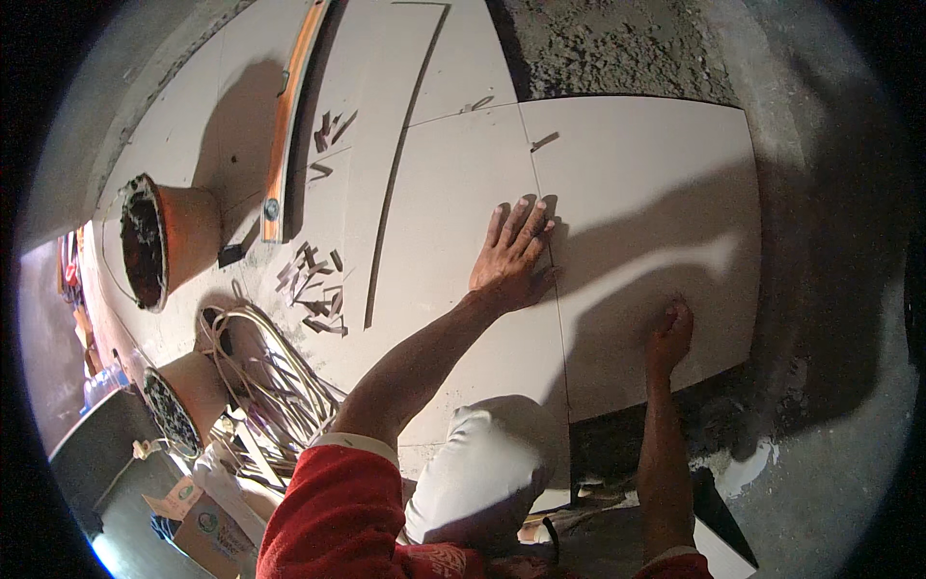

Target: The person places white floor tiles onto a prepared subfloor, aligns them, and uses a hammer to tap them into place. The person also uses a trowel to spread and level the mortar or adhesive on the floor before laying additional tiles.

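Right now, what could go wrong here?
Left hand lies flat by the seam; uneven pressure might shift the right-hand tile.
Small loose strips scattered on the floor tiles could slip underfoot.
Loose cable coil beside the lower-left bucket might snag someone.

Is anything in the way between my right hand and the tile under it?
Nothing visible stands between your right hand and the pale tile beneath it. A small dark strip lies away, near the tile's upper left corner.
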A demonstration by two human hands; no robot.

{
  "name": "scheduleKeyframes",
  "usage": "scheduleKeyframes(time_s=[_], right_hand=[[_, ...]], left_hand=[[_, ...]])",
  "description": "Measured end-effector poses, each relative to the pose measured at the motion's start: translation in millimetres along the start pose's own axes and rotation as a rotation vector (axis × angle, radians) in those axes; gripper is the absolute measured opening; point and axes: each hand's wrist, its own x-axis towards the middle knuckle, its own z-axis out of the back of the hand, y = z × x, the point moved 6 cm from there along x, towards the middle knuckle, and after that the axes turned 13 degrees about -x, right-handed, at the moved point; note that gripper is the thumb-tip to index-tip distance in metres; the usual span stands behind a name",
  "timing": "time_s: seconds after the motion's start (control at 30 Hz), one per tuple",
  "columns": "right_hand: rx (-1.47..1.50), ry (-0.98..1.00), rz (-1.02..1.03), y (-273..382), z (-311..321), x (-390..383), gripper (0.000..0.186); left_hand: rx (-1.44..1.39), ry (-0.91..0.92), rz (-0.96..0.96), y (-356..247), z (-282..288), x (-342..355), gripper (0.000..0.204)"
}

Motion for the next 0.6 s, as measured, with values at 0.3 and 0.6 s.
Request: scheduleKeyframes(time_s=[0.3, 0.6], right_hand=[[0.059, 0.037, -0.011, -5, 1, 1, 0.034], [0.075, 0.048, 0.069, 17, 13, -15, 0.031]], left_hand=[[0.075, -0.006, -0.016, -5, 2, 4, 0.067], [0.25, -0.086, -0.09, 1, -5, 7, 0.072]])
